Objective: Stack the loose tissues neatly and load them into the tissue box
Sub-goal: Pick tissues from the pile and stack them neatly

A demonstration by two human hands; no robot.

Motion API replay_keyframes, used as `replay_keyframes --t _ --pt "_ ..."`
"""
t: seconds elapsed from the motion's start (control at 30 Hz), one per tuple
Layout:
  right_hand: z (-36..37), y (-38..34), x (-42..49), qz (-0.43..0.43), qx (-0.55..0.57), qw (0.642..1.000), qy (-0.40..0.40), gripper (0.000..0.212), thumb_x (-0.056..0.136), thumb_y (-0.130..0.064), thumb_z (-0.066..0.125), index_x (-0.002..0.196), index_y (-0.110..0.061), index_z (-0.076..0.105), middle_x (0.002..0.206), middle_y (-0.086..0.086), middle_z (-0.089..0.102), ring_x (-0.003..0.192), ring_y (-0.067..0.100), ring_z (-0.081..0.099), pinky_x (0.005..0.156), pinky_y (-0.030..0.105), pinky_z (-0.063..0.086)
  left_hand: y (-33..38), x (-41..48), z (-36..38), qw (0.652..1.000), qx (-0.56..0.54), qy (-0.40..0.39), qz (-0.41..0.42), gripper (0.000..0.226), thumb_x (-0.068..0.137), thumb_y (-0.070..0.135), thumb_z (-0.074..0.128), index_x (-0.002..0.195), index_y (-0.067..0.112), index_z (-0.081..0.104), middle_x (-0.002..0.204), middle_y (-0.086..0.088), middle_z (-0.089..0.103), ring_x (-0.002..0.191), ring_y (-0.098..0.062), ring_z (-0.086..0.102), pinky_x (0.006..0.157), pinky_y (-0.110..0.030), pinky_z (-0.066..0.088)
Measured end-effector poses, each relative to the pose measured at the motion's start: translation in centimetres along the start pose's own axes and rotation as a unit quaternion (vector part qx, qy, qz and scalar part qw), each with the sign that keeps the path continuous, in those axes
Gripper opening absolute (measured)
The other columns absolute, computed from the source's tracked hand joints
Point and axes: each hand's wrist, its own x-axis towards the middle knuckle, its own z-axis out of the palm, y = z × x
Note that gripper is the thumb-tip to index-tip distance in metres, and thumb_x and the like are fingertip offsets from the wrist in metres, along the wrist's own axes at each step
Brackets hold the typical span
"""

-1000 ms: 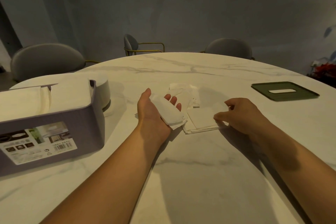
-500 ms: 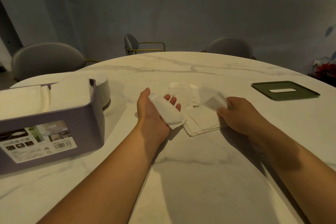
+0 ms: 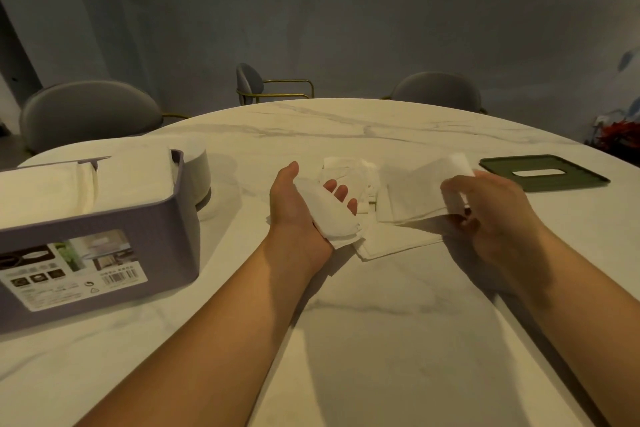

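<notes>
1. The left hand [image 3: 303,210] lies palm up near the middle of the table [image 3: 381,350], its fingers [image 3: 341,191] curled round a wad of folded tissues [image 3: 330,218] that crosses the palm.
2. The right hand [image 3: 491,215] pinches one sheet [image 3: 420,189] by its right side; the sheet hangs tilted just above the table.
3. Under that sheet and between both hands, a flat pile [image 3: 388,241] of tissues rests on the table, touching the left hand's wad.
4. More loose tissues [image 3: 346,168] lie just beyond the left fingertips, toward the far edge.
5. The open purple tissue box [image 3: 104,246], with tissues in it, stands by the left edge, well apart from both hands.
6. A green lid [image 3: 543,173] lies near the right edge, just beyond the right hand.
</notes>
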Motion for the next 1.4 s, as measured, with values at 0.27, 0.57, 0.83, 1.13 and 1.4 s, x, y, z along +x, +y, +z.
replay_keyframes --t 0.27,0.57,0.83,1.13,1.4 --pt "2.6 -0.9 -2.8 -0.245 -0.045 0.968 -0.042 0.03 0.087 -0.009 0.065 0.074 -0.036 0.062 0.077 -0.023 0.062 0.071 -0.008 0.061 0.056 0.002 0.045 -2.4 -1.5 1.4 0.993 0.054 -0.076 -0.069 0.055 0.09 0.055 0.048 0.105 0.003 0.059 0.087 -0.015 0.063 0.077 -0.027 0.06 0.074 -0.037 0.051" --pt "3.3 -0.2 -3.8 -0.327 -0.156 0.905 -0.222 0.036 0.082 -0.003 0.068 0.081 -0.038 0.068 0.104 -0.019 0.064 0.103 0.001 0.059 0.074 0.007 0.048 -1.9 -1.3 1.0 0.995 0.042 -0.088 -0.025 0.067 0.091 0.066 0.031 0.115 0.012 0.063 0.096 -0.017 0.069 0.082 -0.033 0.065 0.07 -0.041 0.053" --pt "2.8 -0.5 -3.2 -0.283 -0.248 0.889 -0.261 0.038 0.066 -0.066 0.056 0.101 -0.05 0.059 0.123 -0.023 0.057 0.116 0.004 0.052 0.104 0.035 0.043 -1.3 -1.3 0.9 0.998 0.038 -0.057 -0.009 0.062 0.093 0.064 0.028 0.109 0.012 0.058 0.096 -0.018 0.066 0.083 -0.034 0.063 0.066 -0.041 0.054" --pt "2.5 0.4 -2.3 -0.309 -0.346 0.852 -0.243 0.032 0.088 -0.018 0.065 0.113 -0.038 0.063 0.124 -0.023 0.05 0.111 0.0 0.048 0.082 0.01 0.047 -1.5 -0.9 0.7 0.994 0.076 -0.073 -0.031 0.06 0.095 0.062 0.026 0.102 0.013 0.061 0.087 -0.016 0.069 0.076 -0.033 0.064 0.062 -0.039 0.055" --pt "2.7 0.6 -2.3 -0.341 -0.263 0.874 -0.226 0.028 0.089 -0.015 0.061 0.094 -0.042 0.067 0.118 -0.025 0.055 0.111 -0.003 0.05 0.081 0.007 0.047 -1.4 -1.1 0.9 0.997 0.054 -0.053 -0.001 0.055 0.094 0.06 0.031 0.088 0.013 0.06 0.061 -0.012 0.069 0.07 -0.03 0.062 0.062 -0.037 0.053"
